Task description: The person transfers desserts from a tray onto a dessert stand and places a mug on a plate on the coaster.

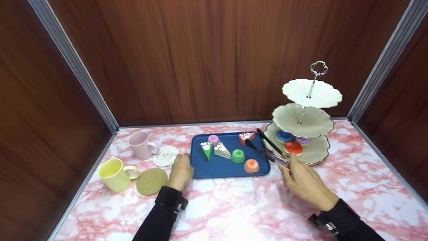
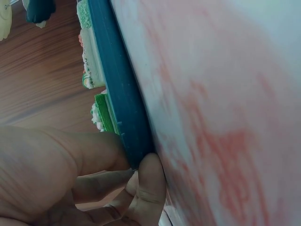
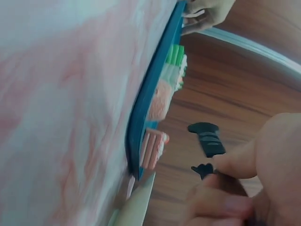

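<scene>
My left hand [image 1: 180,170] pinches the left edge of a blue tray [image 1: 214,170] between thumb and fingers. On the tray sit a green cake slice [image 1: 206,151], a pale layered slice [image 1: 222,151], a red slice [image 1: 246,138] and small round cakes in purple [image 1: 213,140], green [image 1: 238,156] and orange [image 1: 251,166]. Over the tray's right side, my right hand [image 1: 306,180] grips black-tipped tongs [image 1: 271,141], their arms spread apart with nothing between the tips. In the right wrist view the black tong tips [image 3: 210,141] stick out beyond the fingers.
Right of the tray stands a three-tier stand [image 1: 317,154], with blue [image 1: 285,136], purple [image 1: 303,141] and red [image 1: 293,147] donuts on its bottom plate. At the left are a pink mug [image 1: 141,146], a yellow mug [image 1: 115,177], a white coaster [image 1: 165,156] and a tan coaster [image 1: 151,181].
</scene>
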Motion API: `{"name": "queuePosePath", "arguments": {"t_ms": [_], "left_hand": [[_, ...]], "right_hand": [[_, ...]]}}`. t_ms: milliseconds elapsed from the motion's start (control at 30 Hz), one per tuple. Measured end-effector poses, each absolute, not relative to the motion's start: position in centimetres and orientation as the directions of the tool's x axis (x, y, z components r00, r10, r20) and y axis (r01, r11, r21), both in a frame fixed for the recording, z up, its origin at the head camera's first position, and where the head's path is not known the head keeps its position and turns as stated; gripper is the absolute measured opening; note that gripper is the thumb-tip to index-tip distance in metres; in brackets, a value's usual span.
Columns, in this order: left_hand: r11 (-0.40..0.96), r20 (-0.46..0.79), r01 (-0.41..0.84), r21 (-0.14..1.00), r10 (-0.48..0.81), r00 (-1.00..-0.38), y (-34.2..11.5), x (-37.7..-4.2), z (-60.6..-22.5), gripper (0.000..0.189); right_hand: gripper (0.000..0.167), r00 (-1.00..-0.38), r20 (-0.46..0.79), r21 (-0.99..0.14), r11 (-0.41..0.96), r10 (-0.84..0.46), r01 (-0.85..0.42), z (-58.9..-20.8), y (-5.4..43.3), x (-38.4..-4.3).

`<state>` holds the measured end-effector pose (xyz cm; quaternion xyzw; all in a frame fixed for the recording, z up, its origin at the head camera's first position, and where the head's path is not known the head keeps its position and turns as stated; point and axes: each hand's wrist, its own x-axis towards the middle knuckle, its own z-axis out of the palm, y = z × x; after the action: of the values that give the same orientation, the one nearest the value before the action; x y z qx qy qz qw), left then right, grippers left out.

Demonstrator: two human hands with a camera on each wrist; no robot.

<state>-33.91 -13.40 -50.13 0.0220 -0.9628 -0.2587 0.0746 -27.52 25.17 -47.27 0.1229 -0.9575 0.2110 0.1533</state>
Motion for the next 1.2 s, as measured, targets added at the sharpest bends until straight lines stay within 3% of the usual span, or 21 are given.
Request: {"name": "queuePosePath", "arguments": {"t_ms": [200,500,833,1200], "left_hand": [[0.873,0.16,0.011,0.487,-0.076,-0.984,-13.3,-33.9,-50.1,0.039],[0.88,0.174,0.021,0.475,-0.07,-0.982,-13.4,-34.0,-50.2,0.04],[0.874,0.16,0.01,0.486,-0.077,-0.984,-13.3,-34.1,-50.3,0.041],[0.872,0.156,0.005,0.489,-0.082,-0.984,-13.4,-34.0,-50.2,0.04]], "right_hand": [[0.052,-0.906,0.379,-0.382,0.86,-0.187,-0.337,-47.6,23.5,-28.3],[0.057,-0.896,0.393,-0.379,0.852,-0.206,-0.361,-47.8,21.0,-29.2],[0.045,-0.876,0.437,-0.322,0.874,-0.204,-0.364,-48.1,18.0,-30.0],[0.046,-0.897,0.377,-0.349,0.862,-0.23,-0.368,-48.5,16.5,-30.4]]}}
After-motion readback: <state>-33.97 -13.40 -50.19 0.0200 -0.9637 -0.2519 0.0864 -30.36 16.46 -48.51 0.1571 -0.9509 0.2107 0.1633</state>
